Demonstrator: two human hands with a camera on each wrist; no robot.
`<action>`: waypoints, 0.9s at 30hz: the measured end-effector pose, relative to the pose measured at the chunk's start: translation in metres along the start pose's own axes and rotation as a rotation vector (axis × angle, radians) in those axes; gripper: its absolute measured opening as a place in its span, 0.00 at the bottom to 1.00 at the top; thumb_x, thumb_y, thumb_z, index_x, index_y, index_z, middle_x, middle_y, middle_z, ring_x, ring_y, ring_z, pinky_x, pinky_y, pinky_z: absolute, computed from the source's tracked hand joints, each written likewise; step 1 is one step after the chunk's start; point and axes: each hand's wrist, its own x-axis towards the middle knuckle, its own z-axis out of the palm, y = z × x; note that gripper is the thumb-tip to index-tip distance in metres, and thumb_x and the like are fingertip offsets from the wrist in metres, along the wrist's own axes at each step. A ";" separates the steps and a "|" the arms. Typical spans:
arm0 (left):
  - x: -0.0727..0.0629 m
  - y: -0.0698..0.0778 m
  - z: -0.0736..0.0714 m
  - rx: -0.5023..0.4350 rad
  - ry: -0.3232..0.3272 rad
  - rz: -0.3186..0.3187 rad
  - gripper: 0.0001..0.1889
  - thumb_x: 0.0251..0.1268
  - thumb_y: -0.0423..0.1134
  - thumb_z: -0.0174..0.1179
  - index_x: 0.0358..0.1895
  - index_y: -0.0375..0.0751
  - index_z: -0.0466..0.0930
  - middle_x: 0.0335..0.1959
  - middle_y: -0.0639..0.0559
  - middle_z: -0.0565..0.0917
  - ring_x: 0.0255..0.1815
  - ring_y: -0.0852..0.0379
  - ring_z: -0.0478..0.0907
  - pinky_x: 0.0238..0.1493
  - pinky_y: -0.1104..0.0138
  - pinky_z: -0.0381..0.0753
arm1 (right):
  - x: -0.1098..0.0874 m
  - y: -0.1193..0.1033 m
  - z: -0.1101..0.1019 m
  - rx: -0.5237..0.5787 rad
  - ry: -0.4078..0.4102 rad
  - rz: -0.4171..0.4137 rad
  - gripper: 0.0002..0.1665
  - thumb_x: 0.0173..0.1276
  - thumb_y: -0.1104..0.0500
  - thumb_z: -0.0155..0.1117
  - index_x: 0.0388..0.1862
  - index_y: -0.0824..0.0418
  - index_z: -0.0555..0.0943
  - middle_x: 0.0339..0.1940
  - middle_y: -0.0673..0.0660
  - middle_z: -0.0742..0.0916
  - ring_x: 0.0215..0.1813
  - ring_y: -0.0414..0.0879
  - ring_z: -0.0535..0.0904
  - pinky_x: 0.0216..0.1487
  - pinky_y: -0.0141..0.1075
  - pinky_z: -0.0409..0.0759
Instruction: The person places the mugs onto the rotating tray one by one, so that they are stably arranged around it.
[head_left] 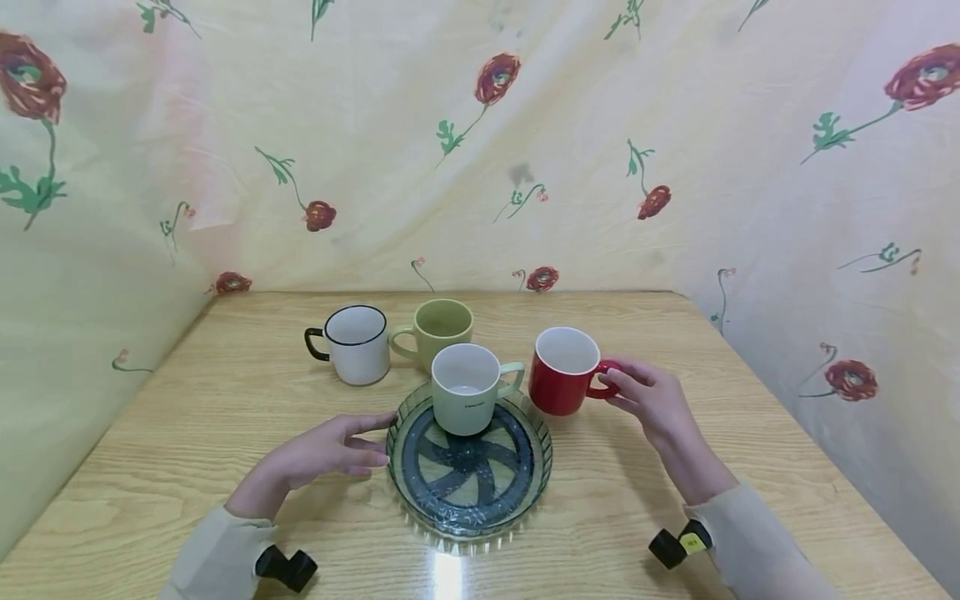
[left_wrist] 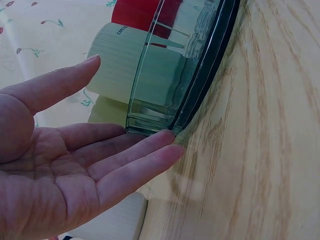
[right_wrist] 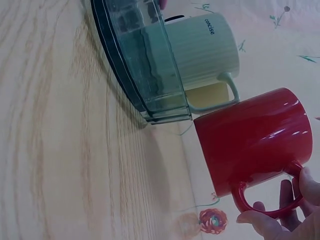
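Note:
My right hand grips the handle of a red mug, fingers curled round it. In the right wrist view the red mug hangs tilted, its base above the table and close beside the tray's rim. A round clear glass tray with a dark swirl pattern lies in the middle. Inside it, toward the back, a pale mint mug stands upright with its handle to the right. At the tray's left rim my left hand is spread, and its fingertips touch the glass wall.
Behind the tray stand a white mug with a black rim and handle, and an olive green mug. A flower-printed cloth rises along the back and sides of the wooden table.

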 end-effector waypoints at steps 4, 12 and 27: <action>0.000 -0.001 0.000 -0.001 0.000 0.002 0.39 0.69 0.38 0.58 0.74 0.25 0.47 0.76 0.26 0.46 0.67 0.29 0.67 0.60 0.50 0.80 | -0.004 0.000 -0.001 0.022 -0.002 -0.011 0.07 0.70 0.55 0.62 0.44 0.46 0.84 0.36 0.36 0.86 0.42 0.30 0.83 0.45 0.27 0.86; 0.001 -0.002 0.000 0.002 0.001 0.004 0.39 0.69 0.38 0.58 0.74 0.25 0.46 0.76 0.26 0.45 0.68 0.29 0.66 0.60 0.50 0.80 | -0.008 0.000 0.000 0.053 -0.041 -0.034 0.09 0.69 0.57 0.62 0.38 0.41 0.85 0.36 0.37 0.87 0.42 0.32 0.84 0.45 0.27 0.86; 0.000 -0.002 0.002 -0.015 0.000 0.000 0.41 0.68 0.38 0.59 0.75 0.27 0.44 0.76 0.27 0.47 0.70 0.29 0.63 0.63 0.49 0.77 | -0.017 -0.004 0.009 0.072 -0.083 -0.031 0.10 0.70 0.58 0.61 0.39 0.41 0.85 0.37 0.38 0.88 0.43 0.34 0.85 0.46 0.29 0.86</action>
